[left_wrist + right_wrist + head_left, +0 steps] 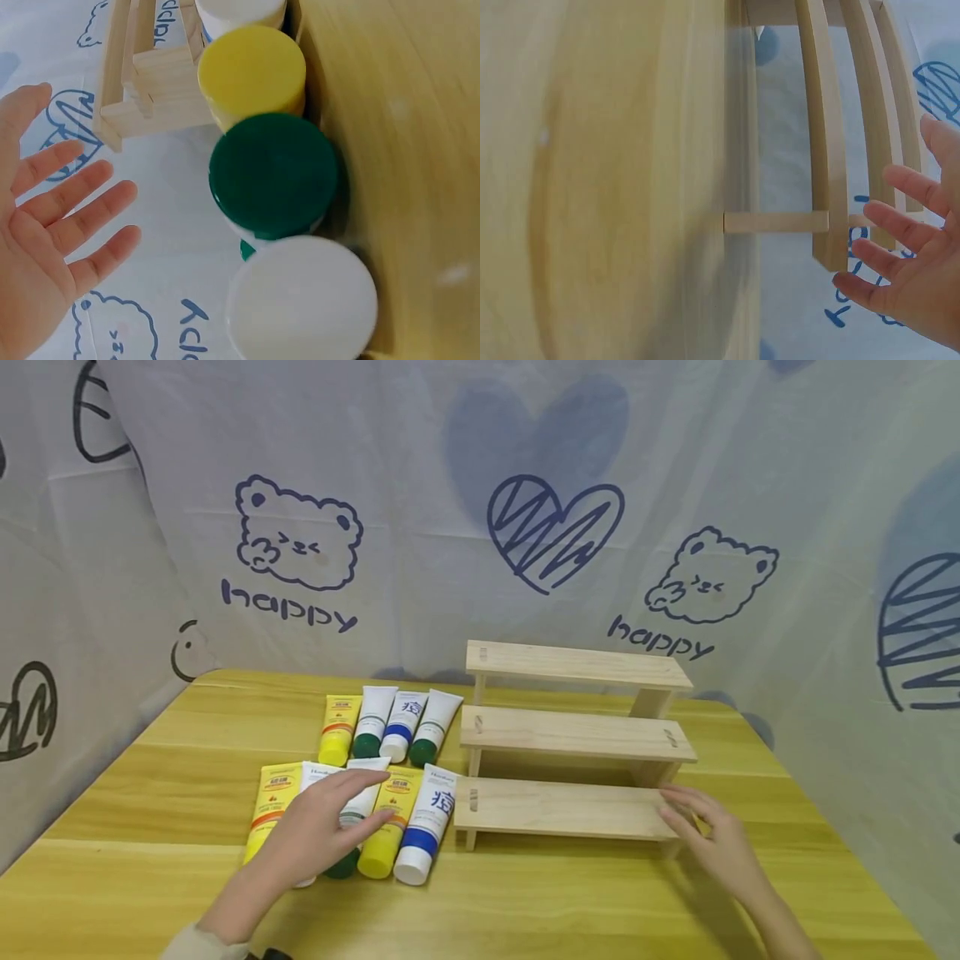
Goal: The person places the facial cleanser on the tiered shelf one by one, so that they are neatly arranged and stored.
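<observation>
My left hand hovers over the front row of squeeze tubes, fingers spread; in the left wrist view its palm and straight fingers hold nothing. Near its fingertips lie a yellow tube and a white tube with a blue band. Another yellow tube lies left of the hand, which partly hides the tubes between. At the right end of a three-step wooden rack is my right hand, its fingertips at the lowest board's edge. In the right wrist view, those fingers are extended and not wrapped around the wood.
Behind the front row lies a second row: a yellow tube, a white tube with a blue cap band and two green-capped white tubes. The wooden table ends at a printed cloth backdrop.
</observation>
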Motion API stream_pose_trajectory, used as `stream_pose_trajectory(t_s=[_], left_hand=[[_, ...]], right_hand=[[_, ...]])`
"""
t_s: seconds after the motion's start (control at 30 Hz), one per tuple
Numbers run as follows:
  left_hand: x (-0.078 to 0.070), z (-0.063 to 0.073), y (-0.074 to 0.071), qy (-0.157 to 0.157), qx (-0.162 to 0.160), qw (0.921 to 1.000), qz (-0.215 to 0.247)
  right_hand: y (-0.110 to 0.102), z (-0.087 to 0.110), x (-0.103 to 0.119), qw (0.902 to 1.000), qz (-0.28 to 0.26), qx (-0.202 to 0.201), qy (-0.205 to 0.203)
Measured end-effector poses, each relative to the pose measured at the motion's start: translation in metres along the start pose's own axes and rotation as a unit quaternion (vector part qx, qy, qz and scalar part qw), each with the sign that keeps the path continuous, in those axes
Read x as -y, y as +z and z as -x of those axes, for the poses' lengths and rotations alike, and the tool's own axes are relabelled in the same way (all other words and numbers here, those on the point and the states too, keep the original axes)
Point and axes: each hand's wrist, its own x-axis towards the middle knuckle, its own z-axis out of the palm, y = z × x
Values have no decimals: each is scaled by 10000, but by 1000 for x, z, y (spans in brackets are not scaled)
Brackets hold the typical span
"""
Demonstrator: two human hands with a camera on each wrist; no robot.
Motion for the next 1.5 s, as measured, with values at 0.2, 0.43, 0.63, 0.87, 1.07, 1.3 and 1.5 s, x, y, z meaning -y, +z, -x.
stream_pose_trajectory(t_s=[0.2,0.43,0.63,0.87,1.07,1.3,1.5], left_hand=[[8,4,-6,-178,-113,9997,125],[19,8,-16,-389,114,9991,154],[28,11,-26,-744,276,9965,273],[45,17,-36,-774,217,9959,420],[62,24,-41,-709,-211,9969,274],[80,29,-51,-1026,46,9940,365],[91,30,-58,-1497,737,9845,546]], right_hand=[[-2,-1,-10,9996,-264,107,50],[-5,-3,-23,9951,-599,572,538],[-7,-3,-29,9867,-1112,815,856],[-7,-2,-33,9849,-1082,884,1026],[-8,-5,-37,9759,-1193,1177,1394],[-9,-5,-40,9602,-1676,1470,1681],[-9,-2,-42,9508,-2121,1581,1612]])
